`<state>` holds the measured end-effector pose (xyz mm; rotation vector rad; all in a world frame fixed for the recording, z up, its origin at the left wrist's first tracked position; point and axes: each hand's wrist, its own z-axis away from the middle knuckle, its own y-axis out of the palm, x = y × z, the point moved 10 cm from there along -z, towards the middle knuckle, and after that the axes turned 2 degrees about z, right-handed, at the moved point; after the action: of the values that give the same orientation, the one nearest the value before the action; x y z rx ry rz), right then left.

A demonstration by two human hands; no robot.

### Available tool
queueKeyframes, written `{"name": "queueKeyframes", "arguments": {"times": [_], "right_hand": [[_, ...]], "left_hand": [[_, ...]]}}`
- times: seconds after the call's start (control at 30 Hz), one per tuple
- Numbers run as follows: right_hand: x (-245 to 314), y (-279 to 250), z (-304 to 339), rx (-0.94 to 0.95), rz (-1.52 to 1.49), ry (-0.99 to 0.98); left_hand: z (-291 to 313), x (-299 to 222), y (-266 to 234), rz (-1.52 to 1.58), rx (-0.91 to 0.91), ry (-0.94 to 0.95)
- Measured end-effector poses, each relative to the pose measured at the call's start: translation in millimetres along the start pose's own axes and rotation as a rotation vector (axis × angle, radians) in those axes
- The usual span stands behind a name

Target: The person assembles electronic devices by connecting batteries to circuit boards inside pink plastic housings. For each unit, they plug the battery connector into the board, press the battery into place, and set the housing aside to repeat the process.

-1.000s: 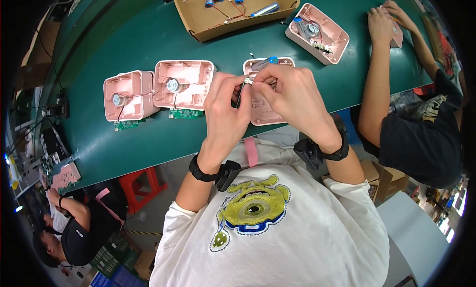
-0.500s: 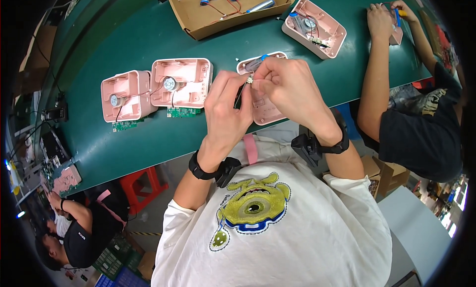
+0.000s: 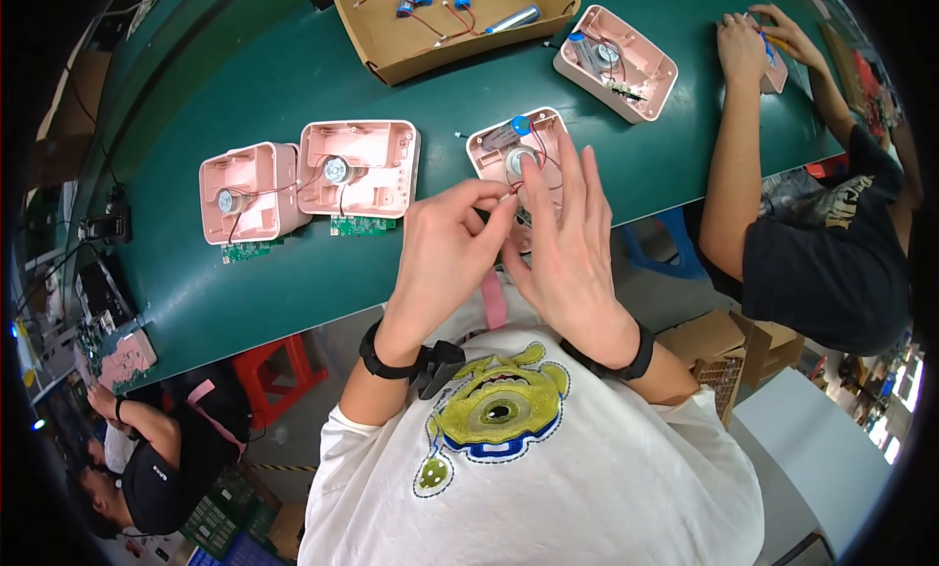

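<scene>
In front of me a pink plastic housing [image 3: 476, 152] lies on the green table, partly hidden by my hands. Inside it are a battery cell [image 3: 501, 135] with a blue end and a round silver motor-like part [image 3: 518, 162]. The thumb and forefinger of my left hand [image 3: 442, 245] pinch a thin red wire [image 3: 516, 186] over the housing. My right hand [image 3: 575, 263] has its fingers stretched out across the housing's right side, near the wire. A bit of dark circuit board shows between the hands.
Two pink housings [image 3: 406, 170] with green circuit boards [image 3: 360, 226] stand at left. A cardboard box [image 3: 391, 69] of blue batteries sits at the back. Another filled pink housing [image 3: 668, 77] lies right of it. A co-worker's arm [image 3: 729, 165] reaches over the table at right.
My right hand has opened from a pinch and moved down. My left hand now pinches the wire lower, over the housing; the white connector held between both hands earlier is out of sight.
</scene>
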<state>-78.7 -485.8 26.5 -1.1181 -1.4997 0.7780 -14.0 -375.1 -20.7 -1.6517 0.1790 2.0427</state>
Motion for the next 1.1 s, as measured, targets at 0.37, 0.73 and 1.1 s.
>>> {"name": "queueKeyframes", "arguments": {"times": [0.37, 0.73, 1.1], "right_hand": [[-46, -7, -31, 0.006, 0.169, -0.092], [-97, -10, -55, -0.006, 0.317, 0.014], [31, -16, -47, 0.059, -0.124, -0.246]], "left_hand": [[51, -38, -68, -0.318, -0.351, 0.493], [60, -14, -103, -0.511, -0.528, 0.427], [49, 1, -65, -0.618, -0.298, 0.482]]}}
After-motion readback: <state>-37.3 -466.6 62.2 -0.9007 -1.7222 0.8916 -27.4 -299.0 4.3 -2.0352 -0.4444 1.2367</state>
